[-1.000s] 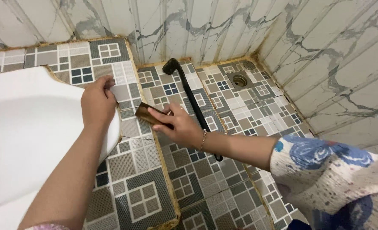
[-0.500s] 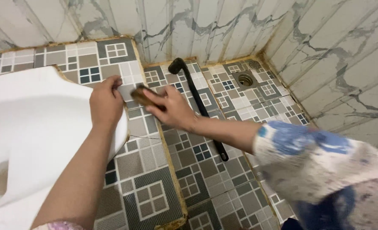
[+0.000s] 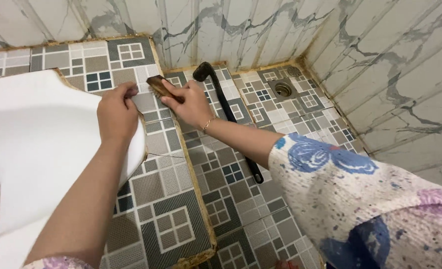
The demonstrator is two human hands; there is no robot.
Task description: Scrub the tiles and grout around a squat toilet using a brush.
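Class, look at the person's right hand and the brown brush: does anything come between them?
Nothing visible does. The right hand already grips the brown scrubbing brush on the patterned tiled step; the black curved pipe lies beside it, on the lower floor.

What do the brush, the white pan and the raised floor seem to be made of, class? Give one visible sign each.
Scrub brush: probably wood, brown and grain-streaked, dull.
Squat toilet pan: likely glazed ceramic, smooth, white, softly glossy.
Raised floor step: patterned ceramic tiles, grey and blue squares, stained grout lines.
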